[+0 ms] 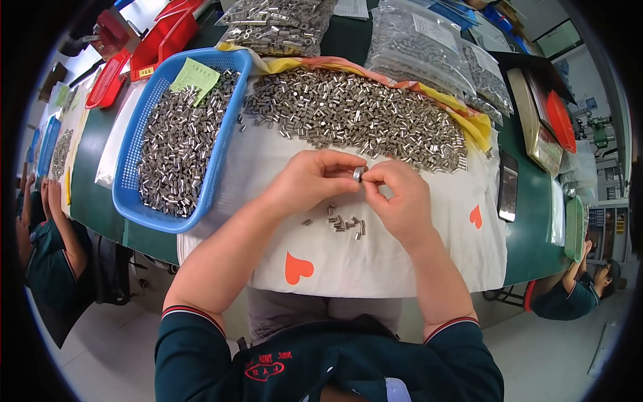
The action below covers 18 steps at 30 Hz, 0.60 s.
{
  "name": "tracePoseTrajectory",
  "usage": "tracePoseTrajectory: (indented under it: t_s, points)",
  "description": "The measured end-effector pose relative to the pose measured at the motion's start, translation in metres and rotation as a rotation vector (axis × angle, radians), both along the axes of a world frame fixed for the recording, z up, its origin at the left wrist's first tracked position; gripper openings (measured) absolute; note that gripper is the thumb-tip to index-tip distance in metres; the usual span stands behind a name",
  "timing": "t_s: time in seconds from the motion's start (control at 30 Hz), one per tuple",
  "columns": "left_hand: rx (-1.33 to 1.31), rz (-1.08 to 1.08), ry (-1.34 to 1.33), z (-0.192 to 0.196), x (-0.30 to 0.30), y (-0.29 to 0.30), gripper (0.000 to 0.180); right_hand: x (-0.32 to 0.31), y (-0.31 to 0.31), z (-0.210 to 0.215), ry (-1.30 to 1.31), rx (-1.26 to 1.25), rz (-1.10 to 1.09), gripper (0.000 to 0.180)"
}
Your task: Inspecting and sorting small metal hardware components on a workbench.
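Observation:
My left hand [309,181] and my right hand [400,195] meet over the white cloth [362,271]. Their thumbs and index fingers pinch a small round shiny metal part [358,174] from both sides. Its exact kind is too small to tell. Just below the hands, several loose short metal cylinders [345,224] lie scattered on the cloth. A wide heap of similar small cylinders [362,110] spreads beyond my fingers. To the left stands a blue perforated basket [124,181], filled with metal cylinders, and a green paper slip [195,82] rests on top of them.
Clear bags of metal parts [422,50] stand behind the heap, with a yellow and orange cloth edge [479,127] between. A phone [508,187] lies on the green table at right. Red trays [164,40] sit at far left. Other people work at both sides.

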<state>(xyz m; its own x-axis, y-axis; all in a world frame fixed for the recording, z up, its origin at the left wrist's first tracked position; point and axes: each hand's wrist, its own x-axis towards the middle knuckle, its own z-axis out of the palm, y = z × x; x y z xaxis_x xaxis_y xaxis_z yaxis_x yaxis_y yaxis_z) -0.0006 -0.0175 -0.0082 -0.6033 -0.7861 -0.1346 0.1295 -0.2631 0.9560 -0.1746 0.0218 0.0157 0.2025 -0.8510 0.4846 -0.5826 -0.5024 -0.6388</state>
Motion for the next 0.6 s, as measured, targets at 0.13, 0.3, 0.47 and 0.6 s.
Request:
tracePoseTrajectory:
  t_s: [0.13, 0.3, 0.47, 0.6]
  points:
    - [-0.009, 0.006, -0.051, 0.008, 0.002, 0.0, 0.034, -0.002, 0.002, 0.004, -0.037, 0.11, -0.013, 0.01]
    - [0.032, -0.048, -0.075, 0.009, 0.003, 0.002, 0.035, -0.012, -0.002, 0.012, -0.203, 0.506, 0.026, 0.011]
    - [0.015, -0.165, -0.087, 0.01, 0.001, 0.007, 0.034, -0.029, -0.014, 0.004, -0.372, 0.603, -0.064, 0.011]
    - [0.024, -0.166, -0.075, 0.009, -0.002, 0.007, 0.033, -0.017, -0.016, -0.005, -0.016, 0.291, -0.237, 0.01]
